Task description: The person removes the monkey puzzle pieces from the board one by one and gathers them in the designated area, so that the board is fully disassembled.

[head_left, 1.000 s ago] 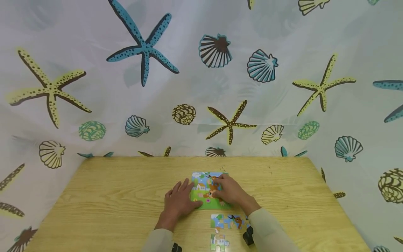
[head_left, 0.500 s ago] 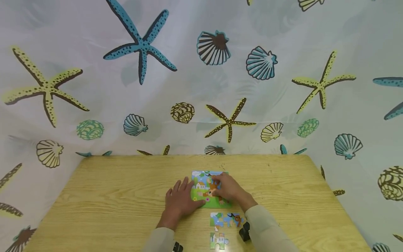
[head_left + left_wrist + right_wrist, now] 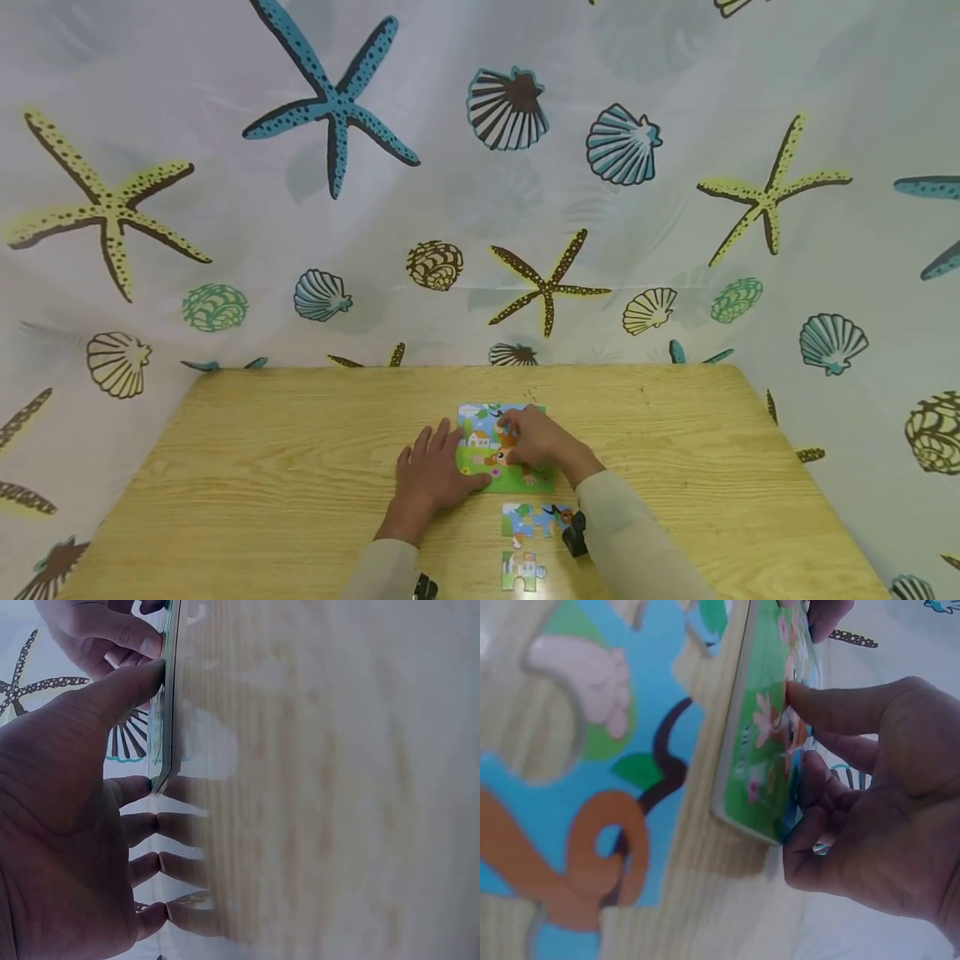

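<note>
A square picture puzzle (image 3: 477,477) with a monkey, a house and green grass lies on the wooden table (image 3: 285,467). At its left side my left hand (image 3: 435,473) rests with fingers spread, fingertips on the table and thumb (image 3: 142,684) at the near edge. Over the picture's right half my right hand (image 3: 543,440) is bent, thumb and fingers pinching a puzzle piece, mostly hidden under the hand. In the right wrist view the right thumb (image 3: 832,707) touches the picture's surface, the other fingers curled beyond it.
Nearer the front lie joined loose puzzle pieces (image 3: 517,518) with blue sky and a monkey's tail, and a house piece (image 3: 519,572) below them. The right wrist's black camera (image 3: 575,535) overlaps the pieces. A shell-and-starfish curtain (image 3: 450,200) surrounds the table.
The left thumb has slid slightly right along the puzzle's near edge. My right hand has shifted slightly left over the picture, its wrist camera now covering more of the loose pieces.
</note>
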Demonstrator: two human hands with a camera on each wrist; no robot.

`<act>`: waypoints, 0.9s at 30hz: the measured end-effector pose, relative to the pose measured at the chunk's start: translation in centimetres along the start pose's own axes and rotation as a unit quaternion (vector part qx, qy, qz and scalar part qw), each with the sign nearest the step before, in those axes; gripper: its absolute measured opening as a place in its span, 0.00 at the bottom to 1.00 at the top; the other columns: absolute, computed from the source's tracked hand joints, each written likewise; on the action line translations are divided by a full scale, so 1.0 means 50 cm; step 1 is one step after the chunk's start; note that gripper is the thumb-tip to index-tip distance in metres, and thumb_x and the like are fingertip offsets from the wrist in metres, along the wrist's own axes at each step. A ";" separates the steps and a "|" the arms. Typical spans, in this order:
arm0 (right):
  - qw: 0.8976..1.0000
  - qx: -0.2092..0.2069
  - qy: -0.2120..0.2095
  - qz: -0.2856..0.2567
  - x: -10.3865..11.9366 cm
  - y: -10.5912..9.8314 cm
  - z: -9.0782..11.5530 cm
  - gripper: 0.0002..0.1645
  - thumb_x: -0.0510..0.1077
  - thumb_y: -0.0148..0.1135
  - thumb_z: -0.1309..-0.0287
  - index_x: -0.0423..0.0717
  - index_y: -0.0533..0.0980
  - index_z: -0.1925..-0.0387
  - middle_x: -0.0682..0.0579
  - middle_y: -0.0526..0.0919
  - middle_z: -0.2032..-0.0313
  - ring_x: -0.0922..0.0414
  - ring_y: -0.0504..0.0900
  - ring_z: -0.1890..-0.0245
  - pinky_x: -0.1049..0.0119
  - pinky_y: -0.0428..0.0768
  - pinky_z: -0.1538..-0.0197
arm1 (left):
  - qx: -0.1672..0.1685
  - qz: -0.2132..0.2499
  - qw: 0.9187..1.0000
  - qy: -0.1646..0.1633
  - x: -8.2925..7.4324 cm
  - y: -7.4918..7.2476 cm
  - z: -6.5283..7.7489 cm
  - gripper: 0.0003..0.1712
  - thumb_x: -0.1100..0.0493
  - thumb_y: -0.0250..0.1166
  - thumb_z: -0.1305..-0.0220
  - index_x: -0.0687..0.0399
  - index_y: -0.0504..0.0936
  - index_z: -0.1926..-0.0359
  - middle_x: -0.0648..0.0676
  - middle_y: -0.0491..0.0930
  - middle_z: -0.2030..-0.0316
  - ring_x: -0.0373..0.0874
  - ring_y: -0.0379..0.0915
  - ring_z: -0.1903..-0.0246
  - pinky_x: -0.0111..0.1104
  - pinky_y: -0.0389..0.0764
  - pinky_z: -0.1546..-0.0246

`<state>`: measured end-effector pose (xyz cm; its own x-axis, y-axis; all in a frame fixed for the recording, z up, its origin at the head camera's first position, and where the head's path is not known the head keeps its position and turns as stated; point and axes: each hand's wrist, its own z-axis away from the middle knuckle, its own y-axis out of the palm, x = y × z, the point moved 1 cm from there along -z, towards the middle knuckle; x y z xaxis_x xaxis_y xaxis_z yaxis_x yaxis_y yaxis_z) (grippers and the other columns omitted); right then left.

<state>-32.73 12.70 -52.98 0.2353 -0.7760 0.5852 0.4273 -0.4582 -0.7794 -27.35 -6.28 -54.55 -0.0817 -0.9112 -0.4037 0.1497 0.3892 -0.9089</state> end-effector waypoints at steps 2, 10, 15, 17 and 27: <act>1.000 0.002 0.018 0.004 0.008 -0.002 0.002 0.31 0.39 0.71 0.48 0.45 0.71 0.42 0.42 0.71 0.49 0.50 0.75 0.54 0.54 0.79 0.53 | 0.000 -0.001 1.000 0.001 -0.001 0.001 0.000 0.51 0.30 0.65 0.48 0.47 0.63 0.29 0.56 0.53 0.25 0.60 0.48 0.27 0.63 0.54 0.32; 1.000 -0.018 0.017 0.017 0.021 -0.001 0.000 0.37 0.37 0.72 0.50 0.42 0.68 0.38 0.42 0.75 0.49 0.48 0.77 0.51 0.53 0.80 0.49 | -0.006 -0.009 1.000 0.004 -0.001 -0.001 0.000 0.51 0.29 0.65 0.48 0.47 0.63 0.29 0.56 0.54 0.25 0.60 0.49 0.27 0.63 0.55 0.32; 0.998 -0.026 0.014 0.053 0.022 0.002 -0.002 0.36 0.39 0.73 0.51 0.45 0.71 0.39 0.45 0.74 0.53 0.52 0.76 0.58 0.56 0.79 0.56 | -0.002 0.000 1.000 0.003 0.003 -0.001 -0.002 0.51 0.29 0.65 0.47 0.47 0.62 0.28 0.56 0.53 0.25 0.60 0.47 0.26 0.63 0.54 0.32; 0.998 -0.033 0.013 0.052 0.022 0.001 -0.001 0.35 0.39 0.74 0.51 0.46 0.72 0.40 0.46 0.73 0.54 0.53 0.75 0.60 0.58 0.79 0.58 | -0.002 0.001 1.000 0.003 0.003 -0.002 -0.003 0.51 0.29 0.65 0.47 0.47 0.62 0.28 0.56 0.53 0.25 0.60 0.47 0.26 0.63 0.54 0.32; 0.997 -0.074 -0.019 -0.028 0.003 0.004 0.020 0.21 0.38 0.58 0.35 0.50 0.71 0.41 0.51 0.76 0.67 0.62 0.68 0.77 0.67 0.70 0.70 | 0.004 0.002 1.000 -0.002 0.001 -0.001 -0.001 0.51 0.30 0.65 0.47 0.47 0.62 0.28 0.56 0.53 0.25 0.60 0.47 0.26 0.63 0.53 0.32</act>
<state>-31.73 12.94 -52.83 0.2498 -0.7315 0.6344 0.3076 -0.5613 -0.7683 -27.43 -6.35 -54.56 -0.0778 -0.9098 -0.4077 0.1587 0.3924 -0.9060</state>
